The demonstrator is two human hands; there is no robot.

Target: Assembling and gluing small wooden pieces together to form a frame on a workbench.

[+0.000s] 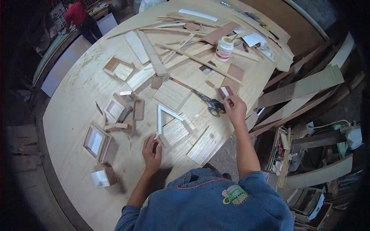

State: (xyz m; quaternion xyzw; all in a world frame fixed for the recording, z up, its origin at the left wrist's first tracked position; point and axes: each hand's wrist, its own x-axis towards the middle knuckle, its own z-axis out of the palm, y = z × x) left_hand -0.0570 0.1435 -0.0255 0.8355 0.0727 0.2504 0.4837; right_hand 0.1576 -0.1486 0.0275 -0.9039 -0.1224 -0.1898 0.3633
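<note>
While four small, pale wooden boxes (111, 176) stand closed on their sides well to the left of the white plastic jar with a red-banded label (224, 49), the piece in hand looks only half made to me. It is a white-edged, V-shaped wooden frame (160, 120), lying on the pale wooden counter (69, 115) to the left of the jar and on the person's side of it. Two walls meet at one corner; the side facing right gapes, so I'd judge that closing it is what remains.

The left hand (152, 152), thumb and fingers parted, is at the frame's near end; whether it grips or merely steadies it, I can't tell. The right hand (235, 109) has its fingers curled at a dark red block with a white strip (226, 91), just on the person's side of the jar, but those fingers hide the contact, so I can't say whether it's grasped.

Between jar and frame, a dark, slender blade runs into the black-handled scissors (216, 108), and I can't make out where they part. Left of the jar, the boxes crowd together, masking some walls. Far right of it, the curved wooden boards (300, 86) sink into shadow.
</note>
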